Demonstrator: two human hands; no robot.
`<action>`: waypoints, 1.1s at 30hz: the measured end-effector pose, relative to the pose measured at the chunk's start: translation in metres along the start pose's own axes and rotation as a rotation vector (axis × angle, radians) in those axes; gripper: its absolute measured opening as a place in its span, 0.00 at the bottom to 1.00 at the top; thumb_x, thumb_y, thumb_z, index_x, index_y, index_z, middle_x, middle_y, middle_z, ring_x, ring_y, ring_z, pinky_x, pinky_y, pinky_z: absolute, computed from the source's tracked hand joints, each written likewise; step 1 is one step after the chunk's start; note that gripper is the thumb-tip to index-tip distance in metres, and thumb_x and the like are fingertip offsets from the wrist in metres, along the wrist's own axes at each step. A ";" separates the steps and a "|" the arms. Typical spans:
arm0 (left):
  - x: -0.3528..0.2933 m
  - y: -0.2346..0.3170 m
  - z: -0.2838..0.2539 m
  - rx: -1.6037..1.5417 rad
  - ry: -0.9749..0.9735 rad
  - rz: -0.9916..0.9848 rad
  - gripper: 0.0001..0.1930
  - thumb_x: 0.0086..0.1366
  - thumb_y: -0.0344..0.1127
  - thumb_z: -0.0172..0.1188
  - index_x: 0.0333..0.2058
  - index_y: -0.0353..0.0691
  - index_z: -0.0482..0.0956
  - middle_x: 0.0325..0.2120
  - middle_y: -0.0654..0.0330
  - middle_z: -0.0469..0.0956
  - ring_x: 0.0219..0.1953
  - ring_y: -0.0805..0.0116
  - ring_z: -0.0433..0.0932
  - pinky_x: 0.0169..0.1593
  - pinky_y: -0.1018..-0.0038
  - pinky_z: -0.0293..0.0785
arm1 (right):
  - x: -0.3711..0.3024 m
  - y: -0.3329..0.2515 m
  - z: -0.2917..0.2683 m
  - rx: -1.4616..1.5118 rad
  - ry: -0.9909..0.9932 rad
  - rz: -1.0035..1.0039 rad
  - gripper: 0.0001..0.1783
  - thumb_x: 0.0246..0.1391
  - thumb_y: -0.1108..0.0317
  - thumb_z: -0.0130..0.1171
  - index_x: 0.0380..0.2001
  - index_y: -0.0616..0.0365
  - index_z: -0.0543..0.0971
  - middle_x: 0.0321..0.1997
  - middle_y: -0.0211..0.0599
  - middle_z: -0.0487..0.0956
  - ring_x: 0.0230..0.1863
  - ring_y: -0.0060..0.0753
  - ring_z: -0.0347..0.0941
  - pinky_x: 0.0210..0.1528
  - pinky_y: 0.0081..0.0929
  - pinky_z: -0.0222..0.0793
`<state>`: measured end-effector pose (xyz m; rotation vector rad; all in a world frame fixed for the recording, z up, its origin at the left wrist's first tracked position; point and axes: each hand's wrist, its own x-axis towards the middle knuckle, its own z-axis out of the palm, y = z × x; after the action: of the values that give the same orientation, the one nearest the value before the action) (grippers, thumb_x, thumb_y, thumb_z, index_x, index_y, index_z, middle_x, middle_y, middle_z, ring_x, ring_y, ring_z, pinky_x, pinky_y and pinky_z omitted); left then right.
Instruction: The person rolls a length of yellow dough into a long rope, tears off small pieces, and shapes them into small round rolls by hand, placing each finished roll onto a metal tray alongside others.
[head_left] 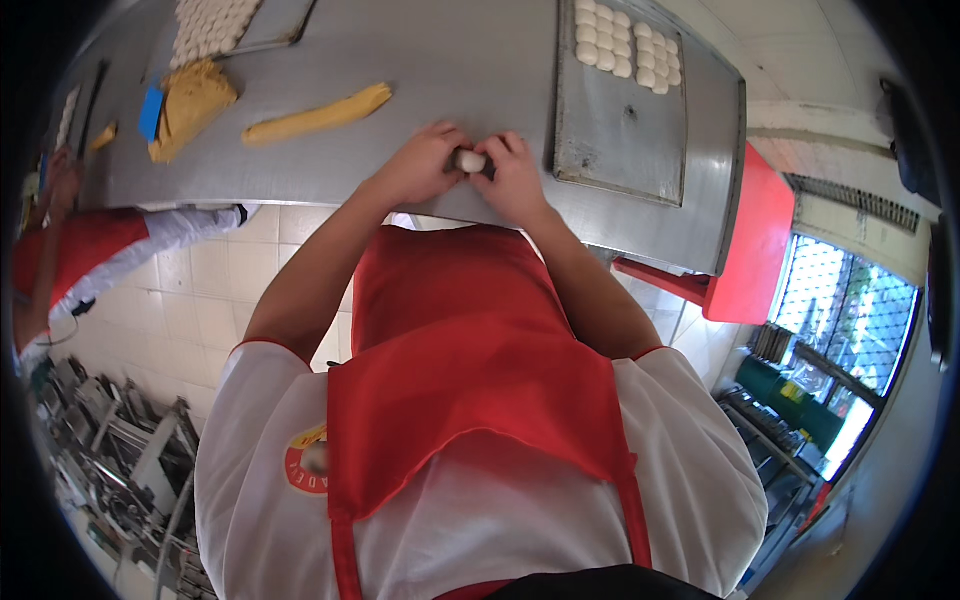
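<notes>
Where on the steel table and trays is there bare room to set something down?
The near tray is bare below its dough balls. The table is bare between that tray and the yellow dough roll. Crowded: the far left, with the dough slab and filled tray, and where both hands pinch a dough piece.

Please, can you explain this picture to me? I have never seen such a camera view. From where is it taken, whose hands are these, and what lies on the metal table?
There is no machine: a person works with bare hands. The one picture comes from a wide camera on that person's head, looking down, so edges bend.

The left hand and right hand press together on a small white dough ball at the edge of the steel table.

At the right lies a metal tray with rows of finished dough balls. At the left lie a long yellow dough roll, a yellow dough lump, a blue scraper and a second tray of balls.

At the far left, a co-worker's sleeve shows.
</notes>
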<state>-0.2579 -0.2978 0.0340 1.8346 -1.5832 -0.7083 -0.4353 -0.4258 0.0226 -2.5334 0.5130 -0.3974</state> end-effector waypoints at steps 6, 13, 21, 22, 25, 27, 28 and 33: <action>0.095 0.062 0.051 -0.864 0.191 -0.374 0.21 0.58 0.23 0.71 0.49 0.35 0.74 0.43 0.56 0.81 0.47 0.68 0.81 0.52 0.70 0.80 | -0.002 0.039 -0.073 0.982 0.222 0.557 0.29 0.58 0.79 0.66 0.61 0.52 0.69 0.50 0.41 0.79 0.53 0.36 0.79 0.55 0.33 0.76; 0.288 0.165 0.110 -0.480 0.319 -0.197 0.24 0.63 0.27 0.70 0.57 0.37 0.76 0.54 0.51 0.78 0.56 0.58 0.79 0.56 0.62 0.79 | 0.038 0.208 -0.198 0.757 0.571 0.679 0.17 0.61 0.67 0.74 0.46 0.67 0.81 0.41 0.39 0.85 0.40 0.28 0.80 0.46 0.30 0.78; 0.353 0.141 0.151 0.345 0.069 0.134 0.41 0.66 0.42 0.70 0.74 0.40 0.63 0.77 0.52 0.58 0.80 0.46 0.53 0.79 0.52 0.56 | 0.075 0.335 -0.226 0.360 0.340 0.739 0.19 0.58 0.59 0.75 0.43 0.64 0.87 0.38 0.46 0.89 0.40 0.41 0.87 0.47 0.35 0.80; 0.353 0.140 0.152 0.348 0.053 0.133 0.43 0.66 0.43 0.70 0.75 0.39 0.62 0.78 0.52 0.57 0.80 0.46 0.52 0.80 0.52 0.55 | 0.077 0.332 -0.227 0.328 0.338 0.734 0.19 0.58 0.59 0.74 0.43 0.64 0.87 0.38 0.46 0.89 0.41 0.42 0.87 0.48 0.36 0.80; 0.354 0.139 0.149 0.355 0.017 0.141 0.45 0.65 0.45 0.71 0.76 0.39 0.60 0.79 0.52 0.55 0.81 0.45 0.51 0.80 0.53 0.54 | 0.081 0.326 -0.229 0.253 0.358 0.700 0.19 0.57 0.59 0.75 0.42 0.64 0.87 0.36 0.46 0.89 0.39 0.43 0.88 0.47 0.37 0.81; 0.357 0.139 0.147 0.374 0.019 0.156 0.45 0.65 0.46 0.71 0.75 0.39 0.60 0.78 0.52 0.56 0.80 0.45 0.51 0.80 0.53 0.54 | 0.083 0.325 -0.230 0.224 0.359 0.698 0.19 0.57 0.59 0.75 0.43 0.64 0.87 0.37 0.47 0.89 0.40 0.44 0.88 0.47 0.37 0.81; 0.357 0.139 0.146 0.385 0.037 0.165 0.45 0.65 0.46 0.71 0.75 0.39 0.60 0.78 0.53 0.56 0.80 0.45 0.51 0.80 0.53 0.54 | 0.086 0.326 -0.230 0.218 0.346 0.713 0.19 0.58 0.59 0.74 0.43 0.63 0.86 0.40 0.48 0.89 0.41 0.45 0.87 0.48 0.37 0.81; 0.347 0.153 0.114 0.285 0.098 0.178 0.42 0.66 0.46 0.71 0.75 0.46 0.62 0.78 0.55 0.57 0.80 0.44 0.51 0.80 0.49 0.52 | 0.077 0.333 -0.225 0.045 0.318 0.507 0.29 0.60 0.58 0.73 0.60 0.58 0.79 0.69 0.55 0.75 0.64 0.50 0.76 0.60 0.46 0.74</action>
<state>-0.3938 -0.6688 0.0682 1.8613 -1.8280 -0.3207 -0.5436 -0.8201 0.0409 -2.1968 1.2140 -0.6070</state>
